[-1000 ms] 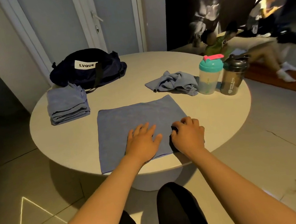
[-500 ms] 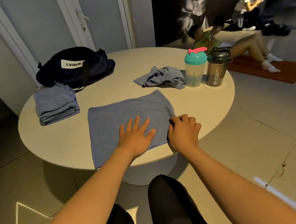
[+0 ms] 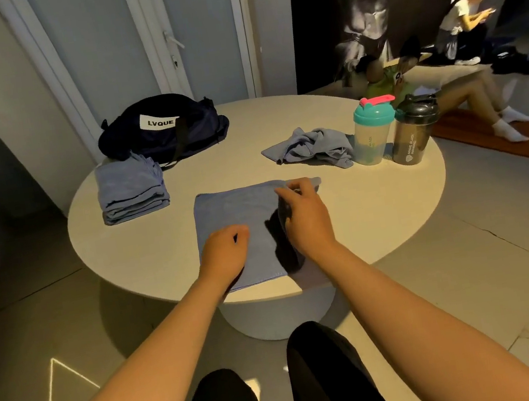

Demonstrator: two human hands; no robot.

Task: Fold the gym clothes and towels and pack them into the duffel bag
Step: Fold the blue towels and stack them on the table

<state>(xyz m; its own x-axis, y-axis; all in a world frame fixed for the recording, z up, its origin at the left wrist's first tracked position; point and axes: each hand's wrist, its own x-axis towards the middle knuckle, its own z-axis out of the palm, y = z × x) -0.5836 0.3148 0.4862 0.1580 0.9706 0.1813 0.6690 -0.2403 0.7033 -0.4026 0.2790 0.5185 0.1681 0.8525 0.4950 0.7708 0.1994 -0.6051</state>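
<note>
Edge of blue towel in right hand, left hand atop

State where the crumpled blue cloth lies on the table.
In the head view, the crumpled blue cloth lies right of centre on the round table, just left of the teal-lidded shaker and beyond the flat towel.

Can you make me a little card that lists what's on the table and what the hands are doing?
table: round, pale table
bag: dark duffel bag, far left
folded pile: blue folded stack, in front of the bag
flat towel: blue towel, spread at the near edge
left hand: left hand rests on the towel, fingers curled
right hand: right hand pinches the towel's lifted right edge
unfolded: crumpled cloth, beside two shaker bottles
</note>
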